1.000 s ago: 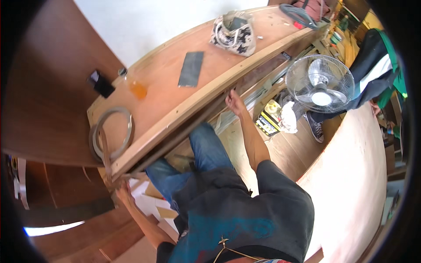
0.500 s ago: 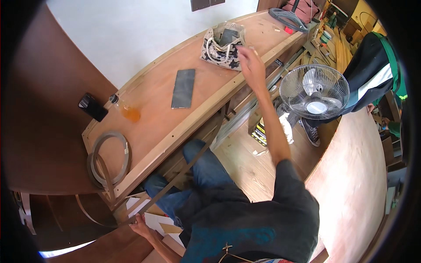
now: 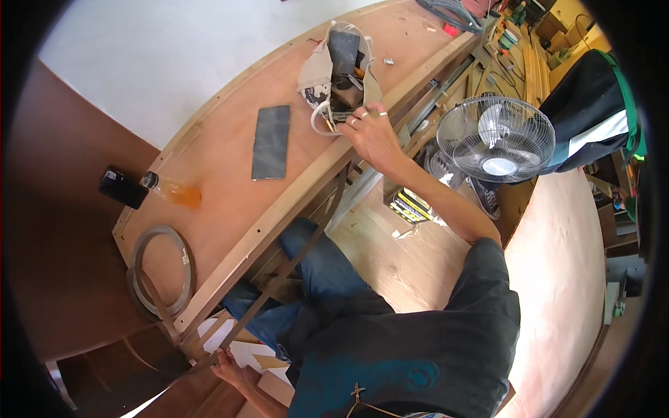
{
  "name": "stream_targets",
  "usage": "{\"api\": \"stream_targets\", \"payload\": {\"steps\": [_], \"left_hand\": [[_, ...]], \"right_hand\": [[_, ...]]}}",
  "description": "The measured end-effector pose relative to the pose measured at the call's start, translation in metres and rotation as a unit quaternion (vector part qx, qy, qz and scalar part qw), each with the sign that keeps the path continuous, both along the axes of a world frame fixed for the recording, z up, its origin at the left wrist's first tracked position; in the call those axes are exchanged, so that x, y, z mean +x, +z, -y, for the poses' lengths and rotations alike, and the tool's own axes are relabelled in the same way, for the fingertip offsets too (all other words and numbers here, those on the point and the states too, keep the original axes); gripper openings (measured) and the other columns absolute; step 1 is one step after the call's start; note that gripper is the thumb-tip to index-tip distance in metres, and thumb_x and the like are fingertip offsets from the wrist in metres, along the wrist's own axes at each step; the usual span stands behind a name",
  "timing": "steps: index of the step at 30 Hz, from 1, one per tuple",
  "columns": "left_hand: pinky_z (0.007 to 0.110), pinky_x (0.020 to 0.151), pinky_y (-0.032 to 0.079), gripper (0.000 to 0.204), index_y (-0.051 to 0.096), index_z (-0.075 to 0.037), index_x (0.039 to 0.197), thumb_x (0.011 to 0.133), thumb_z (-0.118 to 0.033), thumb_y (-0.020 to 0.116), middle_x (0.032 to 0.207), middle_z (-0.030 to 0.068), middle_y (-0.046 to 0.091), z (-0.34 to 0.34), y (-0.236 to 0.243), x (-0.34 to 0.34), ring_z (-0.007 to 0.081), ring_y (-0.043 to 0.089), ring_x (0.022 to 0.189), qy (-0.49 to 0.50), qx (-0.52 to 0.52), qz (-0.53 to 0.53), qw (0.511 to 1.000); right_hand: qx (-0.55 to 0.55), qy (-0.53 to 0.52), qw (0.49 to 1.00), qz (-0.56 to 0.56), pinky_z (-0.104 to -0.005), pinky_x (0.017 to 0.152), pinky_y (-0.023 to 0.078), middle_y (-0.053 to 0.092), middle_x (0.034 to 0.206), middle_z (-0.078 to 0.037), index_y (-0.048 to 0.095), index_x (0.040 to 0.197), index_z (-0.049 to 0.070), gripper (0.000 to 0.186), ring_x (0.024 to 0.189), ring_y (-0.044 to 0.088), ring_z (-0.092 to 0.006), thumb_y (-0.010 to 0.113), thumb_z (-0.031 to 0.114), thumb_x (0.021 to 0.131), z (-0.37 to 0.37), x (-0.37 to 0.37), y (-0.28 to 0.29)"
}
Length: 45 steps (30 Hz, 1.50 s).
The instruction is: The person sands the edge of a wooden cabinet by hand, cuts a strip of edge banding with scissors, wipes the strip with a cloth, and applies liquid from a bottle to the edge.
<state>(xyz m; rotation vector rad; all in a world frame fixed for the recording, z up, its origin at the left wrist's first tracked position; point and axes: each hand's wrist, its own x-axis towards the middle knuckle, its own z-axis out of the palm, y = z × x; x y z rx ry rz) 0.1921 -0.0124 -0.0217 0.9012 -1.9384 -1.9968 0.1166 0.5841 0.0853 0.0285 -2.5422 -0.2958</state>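
My right hand (image 3: 373, 139), fingers closed, grips the near rim of a cloth tote bag (image 3: 315, 78) on the wooden bench top (image 3: 223, 150). The bag gapes open and leans toward me; a dark flat piece and several tools I cannot clearly make out show inside. Low at the left, my left hand (image 3: 228, 369) is closed on a long brown edge-banding strip (image 3: 259, 304). That strip slants up across my legs to the bench front. A grey-brown coil of banding (image 3: 188, 279) lies at the bench's left end.
A dark rectangular plate (image 3: 271, 143), a bottle of orange liquid (image 3: 180, 193) and a black phone (image 3: 122, 187) lie to the left. At right stand a fan (image 3: 496, 136), a person in dark trousers (image 3: 582, 104) and a curved pale panel (image 3: 557, 279). A yellow-and-black box (image 3: 411, 205) sits on the floor.
My right hand has come down and taken hold of the bag's rim; the bag has tipped toward me, showing its contents. My left hand keeps the strip. The whole view has shifted slightly.
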Motion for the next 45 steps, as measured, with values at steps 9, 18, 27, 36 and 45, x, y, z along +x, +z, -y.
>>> {"api": "stream_targets", "payload": {"steps": [9,18,27,36,45], "left_hand": [[0.018,0.058,0.048,0.025,0.055,0.005,0.104,0.086,-0.006,0.067,0.086,0.0088,0.062,0.020,-0.025,-0.006,0.0118,0.058,0.068,-0.009,0.025,0.042,0.999],[0.019,0.060,0.047,0.019,0.055,0.003,0.102,0.088,-0.005,0.065,0.088,0.0081,0.062,0.007,-0.045,0.003,0.0114,0.058,0.070,-0.019,0.015,0.051,0.998],[0.019,0.058,0.045,0.022,0.057,0.005,0.109,0.089,-0.004,0.060,0.083,0.0076,0.062,0.017,-0.045,0.000,0.0087,0.057,0.068,-0.100,-0.015,0.058,0.993],[0.023,0.057,0.047,0.023,0.059,0.007,0.101,0.086,-0.009,0.064,0.079,0.0100,0.063,0.017,-0.047,-0.019,0.0115,0.056,0.063,-0.057,-0.048,0.080,0.994],[0.018,0.056,0.049,0.020,0.057,0.008,0.103,0.087,-0.003,0.061,0.083,0.0103,0.062,0.020,-0.049,-0.005,0.0122,0.059,0.068,-0.065,-0.034,0.041,0.996]], "right_hand": [[-0.030,-0.051,0.991,0.118,-0.0457,0.100,0.031,0.063,0.109,-0.003,0.056,0.122,0.009,0.047,0.108,0.054,-0.0194,0.068,0.021,0.078,0.011,0.020,-0.002],[0.011,-0.021,0.985,0.171,-0.0514,0.104,0.030,0.060,0.120,-0.010,0.056,0.123,0.006,0.048,0.115,0.054,-0.0239,0.067,0.028,0.081,0.018,0.029,0.005],[-0.175,0.065,0.979,0.076,-0.0400,0.064,0.051,0.068,0.087,-0.012,0.064,0.106,0.008,0.021,0.074,0.066,-0.0304,0.049,0.013,0.092,-0.093,-0.082,0.120],[-0.213,0.030,0.887,0.409,-0.0367,0.047,0.048,0.067,0.072,-0.011,0.071,0.095,0.008,0.027,0.056,0.063,-0.0214,0.052,0.005,0.077,-0.107,-0.213,0.075],[-0.032,-0.060,0.976,0.206,-0.0426,0.069,0.056,0.070,0.092,-0.018,0.072,0.086,0.005,0.020,0.086,0.069,-0.0305,0.062,0.019,0.076,-0.110,-0.223,0.008]]}}
